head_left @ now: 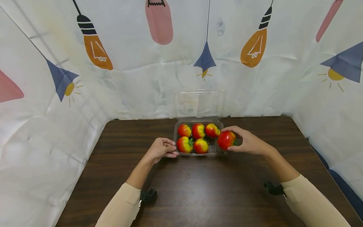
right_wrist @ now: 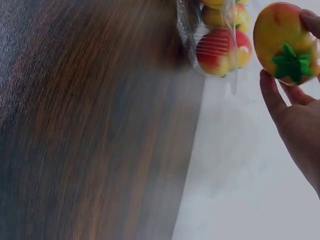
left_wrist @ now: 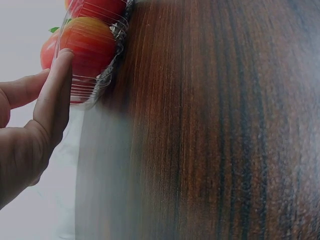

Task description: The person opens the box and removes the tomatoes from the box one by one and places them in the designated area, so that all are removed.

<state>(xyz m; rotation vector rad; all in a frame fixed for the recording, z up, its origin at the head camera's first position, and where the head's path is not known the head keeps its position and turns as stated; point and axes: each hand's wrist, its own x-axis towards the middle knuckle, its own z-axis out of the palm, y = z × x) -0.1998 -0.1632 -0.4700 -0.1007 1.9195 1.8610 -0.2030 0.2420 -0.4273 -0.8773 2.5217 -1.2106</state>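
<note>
A clear plastic clamshell box (head_left: 214,153) sits near the table's back edge, its lid (head_left: 199,104) raised upright behind it. Inside are several red-and-yellow tomatoes, among them a front-left one (head_left: 185,144) and a back-right one (head_left: 212,130). My left hand (head_left: 161,149) is at the box's left side; in the left wrist view its fairly straight fingers (left_wrist: 60,82) touch the wall near a tomato (left_wrist: 90,47). Between thumb and fingers, my right hand (head_left: 249,142) grips another tomato (head_left: 226,140) at the box's right edge. Its green star-shaped top (right_wrist: 292,63) shows in the right wrist view.
The box stands on a dark wood-grain table (head_left: 187,192). Behind and on both sides hangs a white cloth (head_left: 136,88) printed with lamps and bulbs. Dark straps (head_left: 148,195) show at both sleeves.
</note>
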